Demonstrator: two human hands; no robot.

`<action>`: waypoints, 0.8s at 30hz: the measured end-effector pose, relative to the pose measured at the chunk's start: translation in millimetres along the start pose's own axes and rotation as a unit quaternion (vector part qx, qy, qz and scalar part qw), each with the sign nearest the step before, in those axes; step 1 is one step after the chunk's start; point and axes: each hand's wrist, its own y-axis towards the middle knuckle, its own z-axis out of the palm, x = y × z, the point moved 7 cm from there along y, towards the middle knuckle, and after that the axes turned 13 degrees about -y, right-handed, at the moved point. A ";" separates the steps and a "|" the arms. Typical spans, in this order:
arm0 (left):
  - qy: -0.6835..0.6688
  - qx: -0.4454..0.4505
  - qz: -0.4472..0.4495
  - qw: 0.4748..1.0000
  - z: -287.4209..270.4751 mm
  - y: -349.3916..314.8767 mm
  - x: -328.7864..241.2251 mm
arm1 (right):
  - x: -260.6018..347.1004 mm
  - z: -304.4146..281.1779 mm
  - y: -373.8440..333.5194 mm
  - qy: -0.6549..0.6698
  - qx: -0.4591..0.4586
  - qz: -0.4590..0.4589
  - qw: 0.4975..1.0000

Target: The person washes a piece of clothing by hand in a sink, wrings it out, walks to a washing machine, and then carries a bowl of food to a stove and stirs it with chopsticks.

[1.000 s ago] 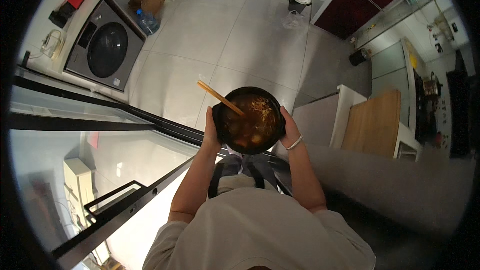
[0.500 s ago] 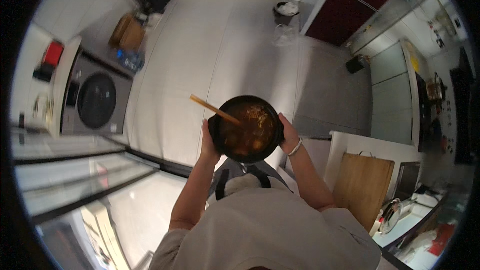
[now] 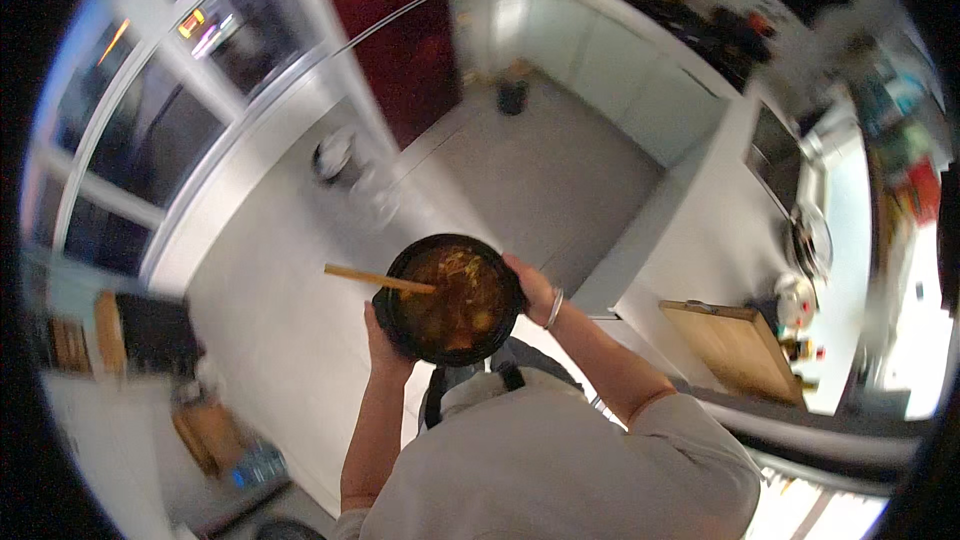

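Observation:
Between my two hands a round black pot (image 3: 455, 344) is held level in front of my body. Reddish-brown soup (image 3: 455, 305) with pale strands and lumps of food fills it. Wooden chopsticks (image 3: 372, 279) lean over the pot's left rim, their lower ends in the soup. My left hand (image 3: 386, 342) grips the pot's left side, its fingers partly hidden beneath. On the opposite side my right hand (image 3: 532, 293) is closed on the rim area, with a pale bracelet (image 3: 555, 308) at the wrist.
To the right stands a counter with a wooden cutting board (image 3: 735, 348) and a sink (image 3: 775, 160). A stove (image 3: 690, 28) is at the far right. A dark red fridge (image 3: 390, 40), a small black bin (image 3: 512, 97), a bagged bin (image 3: 335, 155) and cardboard boxes (image 3: 207, 437) stand around the floor.
My view has turned to the right: the kitchen counter and fridge have swung leftward across it, and the washing machine has left the picture. Both hands keep holding the pot.

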 end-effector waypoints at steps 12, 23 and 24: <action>0.223 0.030 -0.290 0.930 154.3 216.1 60.7 | 69.3 -136.0 25.5 0.295 -0.192 -0.133 0.927; 0.479 0.052 -0.440 0.758 312.8 326.1 294.5 | 80.8 -342.8 -26.0 0.427 -0.402 -0.217 0.780; 0.490 0.069 -0.462 0.736 324.8 335.0 319.1 | 91.1 -355.6 -37.7 0.434 -0.404 -0.252 0.765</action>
